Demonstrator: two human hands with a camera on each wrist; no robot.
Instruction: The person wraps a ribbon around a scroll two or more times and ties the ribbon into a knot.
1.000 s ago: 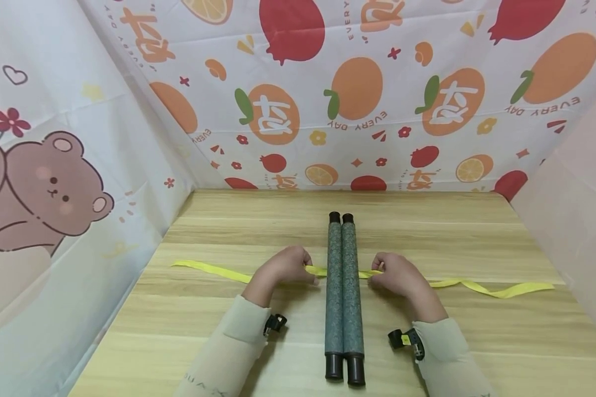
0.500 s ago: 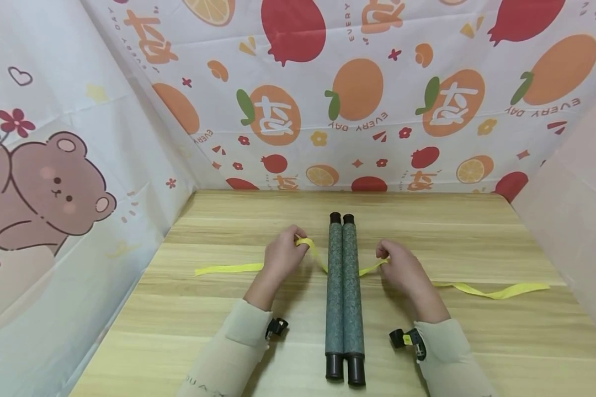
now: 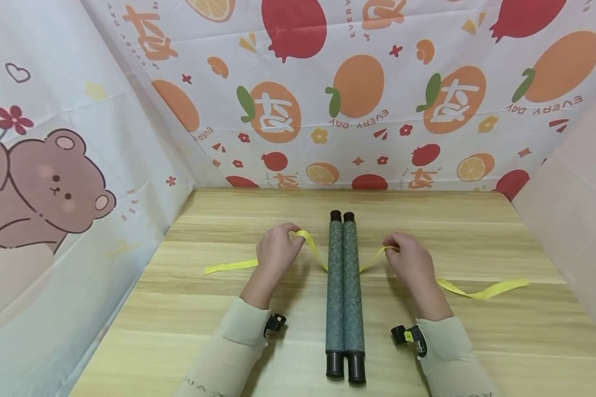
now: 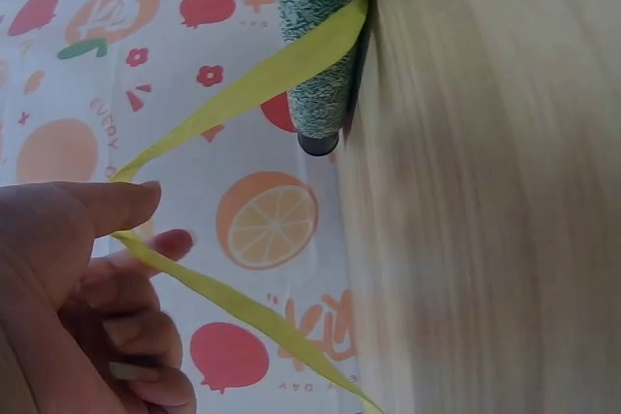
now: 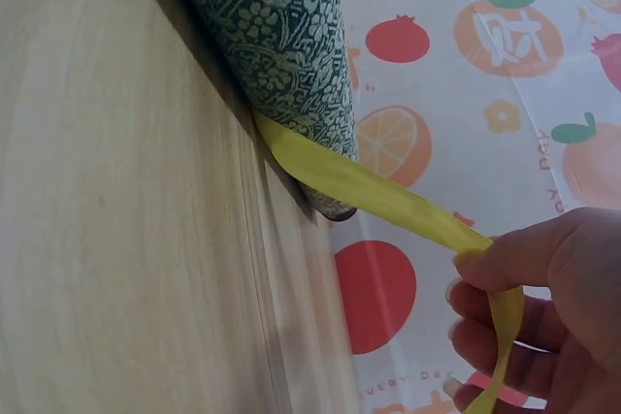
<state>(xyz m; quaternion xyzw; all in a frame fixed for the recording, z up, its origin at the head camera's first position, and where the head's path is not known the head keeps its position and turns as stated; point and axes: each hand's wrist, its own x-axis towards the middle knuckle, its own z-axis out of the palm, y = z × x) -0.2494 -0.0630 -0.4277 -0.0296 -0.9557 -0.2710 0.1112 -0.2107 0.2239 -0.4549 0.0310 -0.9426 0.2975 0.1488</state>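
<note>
Two green patterned scroll rollers with dark end caps lie side by side, lengthwise on the table. A yellow ribbon passes beneath them and comes out on both sides. To their left, my left hand pinches the ribbon between thumb and index finger, lifting it off the table. On the other side my right hand pinches the ribbon too, raised clear of the wood. In the right wrist view the ribbon slants up from under the patterned roller to the thumb. Ribbon tails trail past both hands.
The wooden table meets a fruit-print cloth at its back edge. A bear-print cloth hangs on the left, and a pale cloth borders the right.
Both hands have risen and moved back from the table surface, lifting the ribbon beside the rollers. The ribbon's tails have been drawn inward. The rollers stay in place.
</note>
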